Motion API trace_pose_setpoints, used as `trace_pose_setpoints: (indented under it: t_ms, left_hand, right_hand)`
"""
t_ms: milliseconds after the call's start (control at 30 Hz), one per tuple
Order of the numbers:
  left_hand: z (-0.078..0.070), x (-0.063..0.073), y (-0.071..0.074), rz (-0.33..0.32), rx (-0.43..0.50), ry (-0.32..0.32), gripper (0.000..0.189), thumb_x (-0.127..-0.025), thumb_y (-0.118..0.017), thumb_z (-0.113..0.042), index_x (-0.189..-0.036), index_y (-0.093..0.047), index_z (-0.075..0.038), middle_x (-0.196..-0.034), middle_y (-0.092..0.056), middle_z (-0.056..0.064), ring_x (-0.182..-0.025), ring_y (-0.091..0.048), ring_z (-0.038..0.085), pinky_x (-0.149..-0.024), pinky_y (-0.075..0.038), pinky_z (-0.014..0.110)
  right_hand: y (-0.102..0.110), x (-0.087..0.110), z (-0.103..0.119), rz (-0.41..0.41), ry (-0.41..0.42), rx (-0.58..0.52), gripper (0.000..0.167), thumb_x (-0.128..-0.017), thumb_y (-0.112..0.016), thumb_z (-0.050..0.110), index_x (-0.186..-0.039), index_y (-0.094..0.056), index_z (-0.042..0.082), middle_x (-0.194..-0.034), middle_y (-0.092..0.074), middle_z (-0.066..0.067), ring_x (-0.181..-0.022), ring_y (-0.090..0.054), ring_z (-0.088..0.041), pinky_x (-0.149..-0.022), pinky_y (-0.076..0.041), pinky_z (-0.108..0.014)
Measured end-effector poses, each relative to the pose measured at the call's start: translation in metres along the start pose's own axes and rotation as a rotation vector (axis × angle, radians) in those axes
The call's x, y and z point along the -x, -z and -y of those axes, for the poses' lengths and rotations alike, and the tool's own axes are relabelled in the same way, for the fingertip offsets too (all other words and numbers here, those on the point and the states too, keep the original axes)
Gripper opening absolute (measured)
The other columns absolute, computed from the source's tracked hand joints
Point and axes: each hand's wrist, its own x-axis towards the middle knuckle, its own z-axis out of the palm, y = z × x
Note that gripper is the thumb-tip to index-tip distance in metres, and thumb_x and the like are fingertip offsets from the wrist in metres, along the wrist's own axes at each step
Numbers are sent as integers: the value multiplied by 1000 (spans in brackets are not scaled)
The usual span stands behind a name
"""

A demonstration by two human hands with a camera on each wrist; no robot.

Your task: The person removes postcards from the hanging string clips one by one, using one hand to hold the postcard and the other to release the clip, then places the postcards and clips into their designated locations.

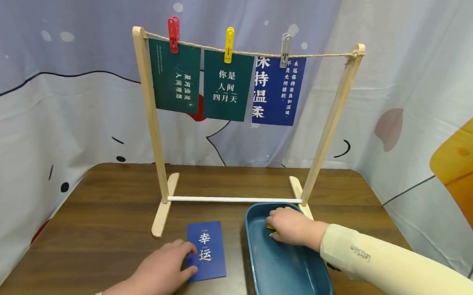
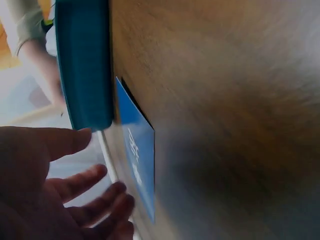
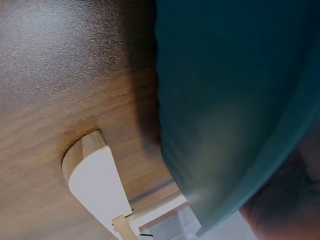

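Blue card (image 1: 208,253), one: lying flat on the table (image 1: 96,220), just beside the tray's left edge. Left hand (image 1: 159,268): you are holding it over the card's left edge, fingers loosely bent, grasping nothing; contact with the card cannot be told. Blue tray (image 1: 279,274), one: standing right of the card. Right hand (image 1: 292,226): you are reaching over the tray's right edge, fingers curling round a mostly hidden yellow piece (image 1: 270,227) toward its far edge. Wooden rack (image 1: 233,200), one: standing toward the table's back edge, bearing three clipped cards (image 1: 226,107).
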Motion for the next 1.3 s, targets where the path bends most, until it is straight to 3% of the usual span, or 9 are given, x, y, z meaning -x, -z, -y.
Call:
trace_pose_setpoints:
  t_ms: [133,300,500,667,1100,1300]
  left_hand:
    - [-7,-9,-11,33,-122,-79,53,-83,-77,-42,-127,-63,-15,-125,-59,13,-113,-56,35,-85,-49,57]
    - [-8,-14,-20,95,-198,-106,60,-83,-75,-48,-135,-60,-21,-139,-51,19,-123,-49,42,-87,-46,62]
    - [-4,-12,-19,88,-215,-142,53,-85,-74,-43,-133,-63,-22,-139,-52,18,-122,-50,42,-87,-47,60]
    - [-2,-10,-16,108,-220,-166,52,-86,-74,-40,-133,-63,-23,-140,-52,17,-122,-50,41,-87,-47,61]
    - [1,-7,-12,149,-210,-159,52,-86,-74,-41,-134,-62,-25,-142,-51,17,-123,-50,40,-87,-46,61]
    - [-1,-10,-13,153,-220,-130,56,-84,-76,-43,-132,-62,-19,-140,-52,16,-124,-50,40,-88,-46,61]
  right_hand:
    - [-1,1,0,4,-19,-3,13,-85,-75,18,-94,-70,11,-76,-52,4,-70,-49,-14,-69,-46,-35]
    - [-1,5,-3,-20,-49,-21,15,-84,-74,16,-96,-70,9,-76,-52,4,-72,-51,-17,-72,-47,-36]
    - [-3,6,-6,-21,-38,-57,8,-84,-75,13,-88,-70,11,-72,-51,5,-67,-50,-13,-68,-47,-33]
    - [-5,5,-7,-32,-6,-26,6,-83,-75,14,-84,-69,13,-71,-53,5,-66,-52,-13,-66,-46,-32]
    - [-6,3,-9,-55,-51,-7,10,-84,-75,17,-80,-67,16,-70,-55,6,-65,-51,-12,-65,-44,-34]
    - [-8,3,-11,-78,-39,-23,7,-82,-76,16,-83,-69,14,-71,-57,5,-66,-54,-13,-65,-45,-35]
